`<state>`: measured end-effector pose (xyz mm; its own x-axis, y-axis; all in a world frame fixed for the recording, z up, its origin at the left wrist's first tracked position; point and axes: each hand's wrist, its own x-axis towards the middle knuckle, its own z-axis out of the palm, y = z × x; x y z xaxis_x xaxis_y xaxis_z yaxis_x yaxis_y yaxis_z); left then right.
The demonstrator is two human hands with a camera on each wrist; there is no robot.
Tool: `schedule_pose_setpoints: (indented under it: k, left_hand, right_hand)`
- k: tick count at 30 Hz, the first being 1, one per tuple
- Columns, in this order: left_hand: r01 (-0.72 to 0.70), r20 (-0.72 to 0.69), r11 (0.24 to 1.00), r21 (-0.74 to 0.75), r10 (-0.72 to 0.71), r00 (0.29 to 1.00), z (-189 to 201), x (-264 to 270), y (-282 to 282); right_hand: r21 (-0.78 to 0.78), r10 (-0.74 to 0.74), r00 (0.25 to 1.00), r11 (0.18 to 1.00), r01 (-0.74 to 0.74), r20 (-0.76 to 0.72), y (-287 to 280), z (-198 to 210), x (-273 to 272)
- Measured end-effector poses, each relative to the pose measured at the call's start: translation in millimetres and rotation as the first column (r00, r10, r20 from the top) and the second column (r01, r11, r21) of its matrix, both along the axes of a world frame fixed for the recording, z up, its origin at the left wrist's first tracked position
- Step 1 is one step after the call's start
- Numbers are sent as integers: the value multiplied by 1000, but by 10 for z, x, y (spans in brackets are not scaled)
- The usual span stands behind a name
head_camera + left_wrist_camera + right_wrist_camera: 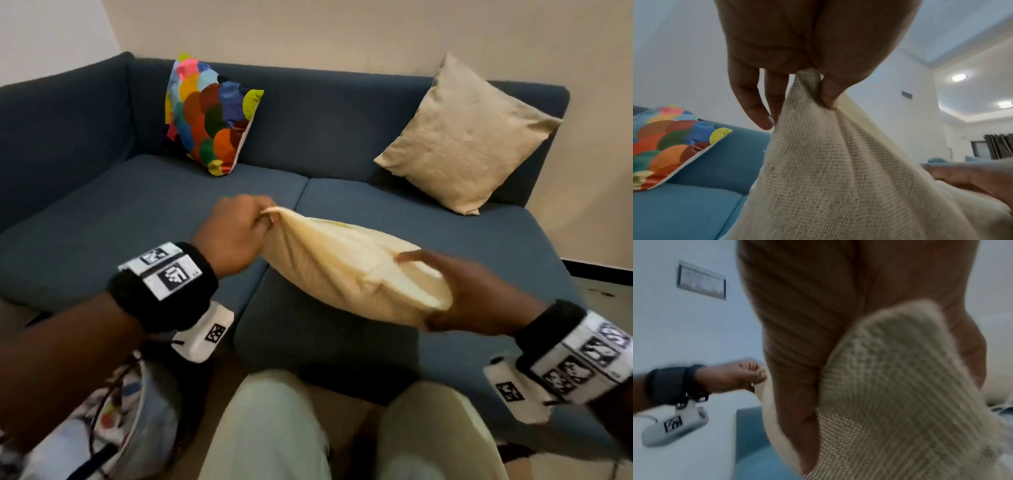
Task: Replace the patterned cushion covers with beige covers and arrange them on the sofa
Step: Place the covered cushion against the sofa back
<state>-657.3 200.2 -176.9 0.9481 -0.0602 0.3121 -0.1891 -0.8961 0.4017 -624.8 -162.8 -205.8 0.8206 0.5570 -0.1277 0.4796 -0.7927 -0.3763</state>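
The person holds a cream-beige cushion (352,270) stretched between both hands above the seat of the blue sofa (137,205), so the step in hand looks like settling the insert into its beige cover, or tugging the corners square. The left hand (236,233) pinches one corner of the woven fabric between thumb and fingers (828,94); the right hand (469,294) grips the opposite end, its fingers curled round the bulging cloth. One finished beige cushion (469,137) leans against the backrest on the right, while a patterned cushion (209,113) with coloured circles stands near the left corner, its cover not yet swapped. Next, I judge, the held cushion needs its opening closed and a place on the sofa, then the patterned one needs stripping. Only the head view shows both resting cushions and a colourful bundle of cloth (130,411) by the person's knee; the left wrist view reveals the coarse weave and the pinch; the right wrist view is blurred.
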Motion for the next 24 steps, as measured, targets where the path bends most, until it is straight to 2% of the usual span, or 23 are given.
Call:
schedule_pose_setpoints:
  k: [2, 5, 7, 9, 12, 13, 15, 16, 17, 18, 19, 20, 22, 23, 24]
  left_hand:
    - [-12, 95, 995, -98, 21, 995, 111, 478, 91]
    - [-45, 205, 983, -178, 82, 975, 37, 1217, 243]
    - [-20, 280, 974, -227, 85, 956, -21, 1474, 345]
    - [3, 292, 939, -343, 104, 951, 1, 1689, 419]
    - [-69, 189, 811, -580, 216, 958, 78, 1851, 391]
    - [-101, 126, 786, -610, 222, 967, 95, 1911, 389]
    - [-206, -93, 744, -636, 192, 977, -31, 1900, 338]
    - [-258, -219, 720, -644, 149, 964, -48, 1873, 298]
    - [-283, -314, 702, -654, 89, 945, -40, 1849, 254]
    - [-297, -381, 678, -672, 28, 924, 5, 1811, 195]
    - [-312, -432, 658, -686, -23, 902, 45, 1759, 129]
    - [-321, -471, 638, -700, -74, 879, 103, 1745, 92]
    - [-355, -493, 602, -715, -73, 867, 188, 1786, 86]
    - [-371, -486, 586, -720, -43, 873, 281, 1841, 112]
    - [-395, -478, 586, -708, 14, 878, 393, 1916, 145]
  right_hand:
    - [169, -51, 995, 985, 35, 91, -24, 292, 379]
    - [289, -157, 967, 953, 94, 202, -3, 507, 1108]
    - [356, -239, 937, 924, 138, 256, 2, 564, 1424]
    - [456, -331, 901, 872, 180, 279, 11, 636, 1665]
    - [519, -480, 824, 808, 281, 301, 130, 678, 1872]
    - [575, -532, 820, 745, 337, 209, 166, 681, 1943]
    - [711, -530, 833, 524, 470, -160, 195, 538, 1981]
    - [739, -447, 813, 386, 552, -373, 182, 468, 1994]
    - [719, -344, 763, 273, 639, -547, 149, 395, 2012]
    - [665, -267, 697, 214, 716, -665, 138, 370, 2007]
    - [608, -251, 654, 241, 756, -714, 153, 383, 1949]
    - [562, -264, 639, 315, 765, -722, 173, 424, 1934]
    - [503, -334, 682, 483, 717, -651, 237, 514, 1944]
    - [485, -402, 683, 492, 723, -610, 280, 628, 1970]
    - [503, -457, 674, 450, 738, -580, 305, 749, 2032]
